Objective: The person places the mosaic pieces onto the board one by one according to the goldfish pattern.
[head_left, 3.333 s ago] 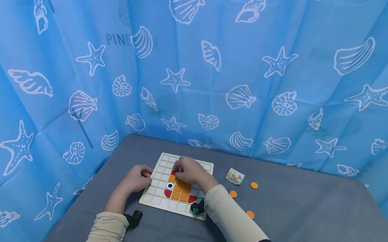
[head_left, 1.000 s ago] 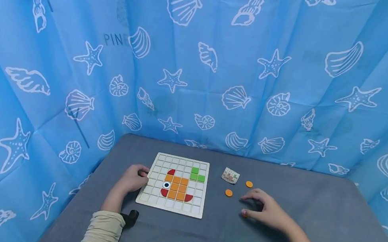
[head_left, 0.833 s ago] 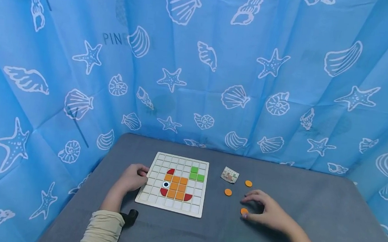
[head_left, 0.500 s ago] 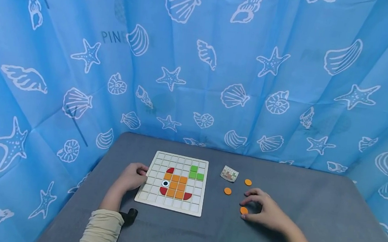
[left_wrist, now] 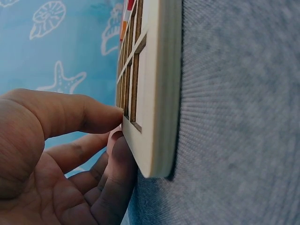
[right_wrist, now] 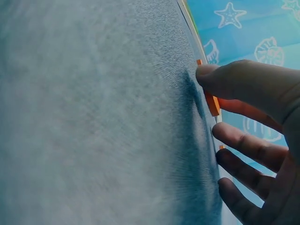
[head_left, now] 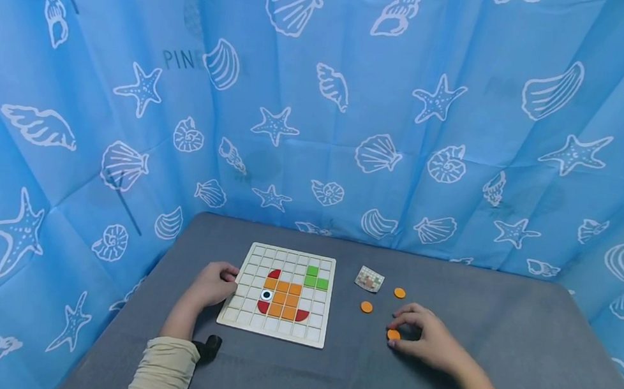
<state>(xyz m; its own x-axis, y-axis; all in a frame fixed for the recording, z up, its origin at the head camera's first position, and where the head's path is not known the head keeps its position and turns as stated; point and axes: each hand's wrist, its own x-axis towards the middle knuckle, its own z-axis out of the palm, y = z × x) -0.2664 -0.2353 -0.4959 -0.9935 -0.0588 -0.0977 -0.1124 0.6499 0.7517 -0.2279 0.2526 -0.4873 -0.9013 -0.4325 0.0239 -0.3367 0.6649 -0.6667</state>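
In the head view, my left hand (head_left: 214, 285) holds the left edge of a square wooden grid board (head_left: 235, 317). Its thumb lies on the rim, with the fingers against the board's side, in the left wrist view. On the board, orange tiles (head_left: 279, 298), red rounded tiles (head_left: 302, 315), an eye tile (head_left: 266, 294) and green tiles (head_left: 311, 276) form a picture. Right of it, my right hand (head_left: 428, 339) pinches an orange disc (head_left: 393, 335) between thumb and index finger; the right wrist view shows this disc (right_wrist: 212, 104) tilted, close to the cloth. The other fingers are spread.
Two more orange discs lie on the grey cloth: one disc (head_left: 366, 306) nearer the board, another disc (head_left: 400, 292) farther back. A small picture card (head_left: 369, 279) lies between board and discs. A blue shell-print curtain (head_left: 322, 106) hangs behind the table.
My right hand has gone from the board rightward to the orange disc, and its fingers have closed on it. The left hand stays at the board's edge.
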